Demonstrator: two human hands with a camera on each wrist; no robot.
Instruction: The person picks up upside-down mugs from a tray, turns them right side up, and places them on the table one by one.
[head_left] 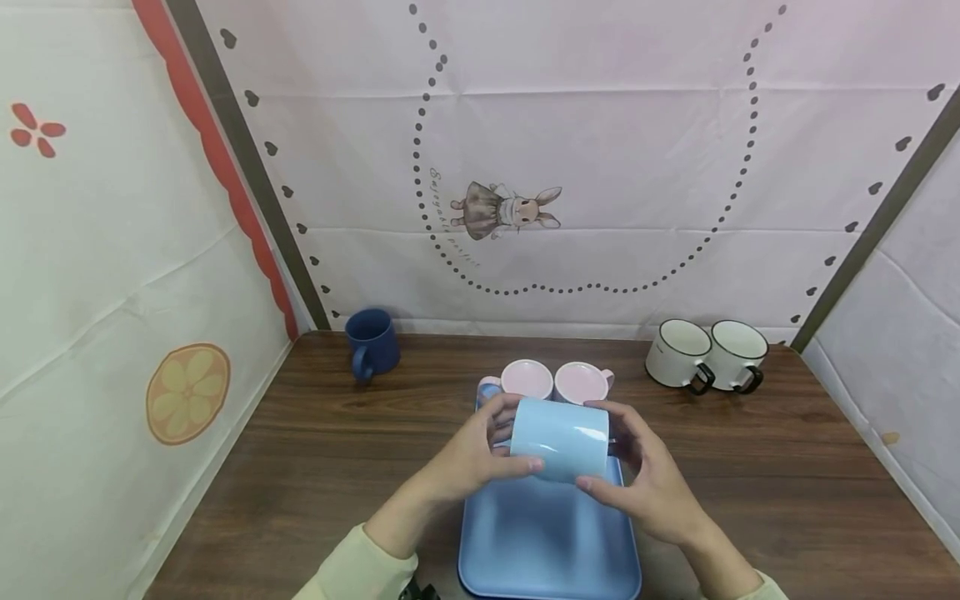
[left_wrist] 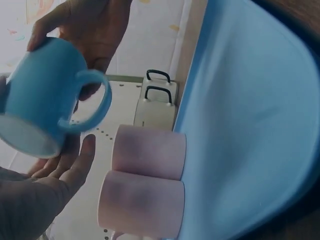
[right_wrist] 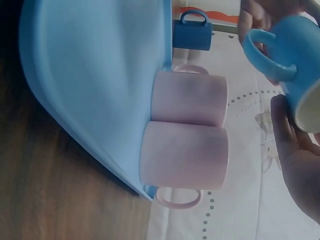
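Both hands hold a light blue mug [head_left: 561,439] on its side above the tray. My left hand [head_left: 480,446] grips it at the left end, thumb on the near side. At the other end my right hand [head_left: 641,467] holds it, thumb low on the front and fingers curled behind. The mug's handle [left_wrist: 100,102] shows in both wrist views, free of the fingers, and is hidden in the head view. Below lies a blue tray [head_left: 551,542]. Two pink mugs [right_wrist: 185,155] stand upright side by side at its far end, partly covered by the held mug in the head view.
A dark blue mug [head_left: 372,342] stands at the back left of the wooden table [head_left: 360,450]. Two white mugs [head_left: 678,354] with dark rims and black handles stand together at the back right. Printed cloth [head_left: 600,167] hangs behind the table and along both sides.
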